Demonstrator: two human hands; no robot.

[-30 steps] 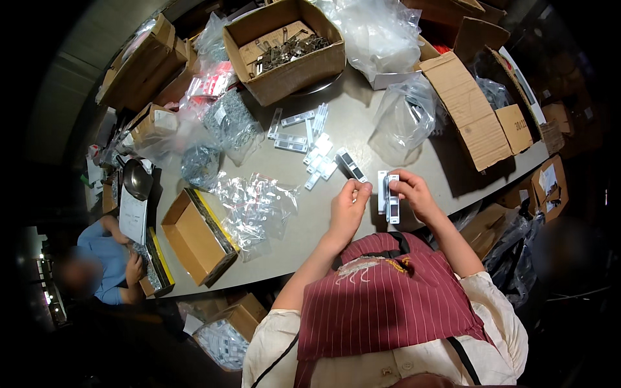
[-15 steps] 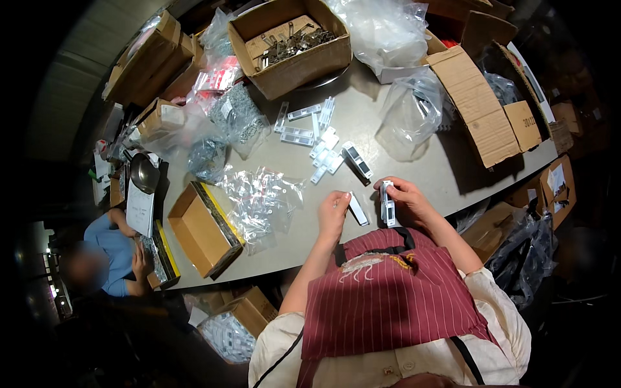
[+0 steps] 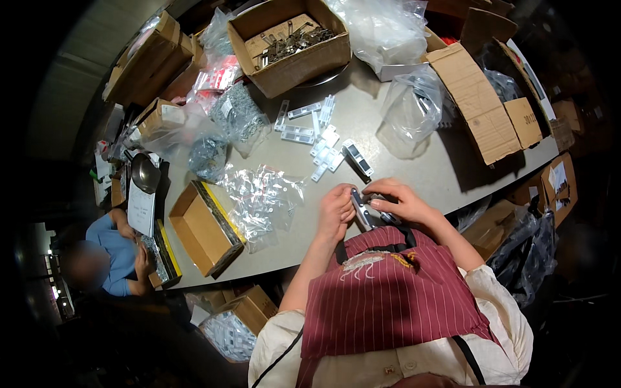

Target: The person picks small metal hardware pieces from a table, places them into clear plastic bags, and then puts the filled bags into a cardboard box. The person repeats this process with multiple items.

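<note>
At the table's near edge my left hand (image 3: 336,210) is closed round the upper end of a narrow white and grey plastic strip (image 3: 364,212). My right hand (image 3: 402,202) curls beside it, fingertips close to the strip, with a pale rectangular part partly hidden under the fingers. Just beyond the hands lies a white rectangular plastic part with dark slots (image 3: 357,158). Farther off, several similar white parts (image 3: 326,152) are piled loosely on the grey table (image 3: 310,223).
Small pieces lie on clear plastic bags (image 3: 265,200) left of my hands, beside an open cardboard tray (image 3: 202,233). A carton of metal parts (image 3: 275,71) stands at the back. Bags and boxes (image 3: 475,103) crowd the right. A person in blue (image 3: 116,255) works at far left.
My right hand has moved left, bringing its part to the strip at my left hand. The strip now shows a darker side with small dark spots. The loose parts stay put.
</note>
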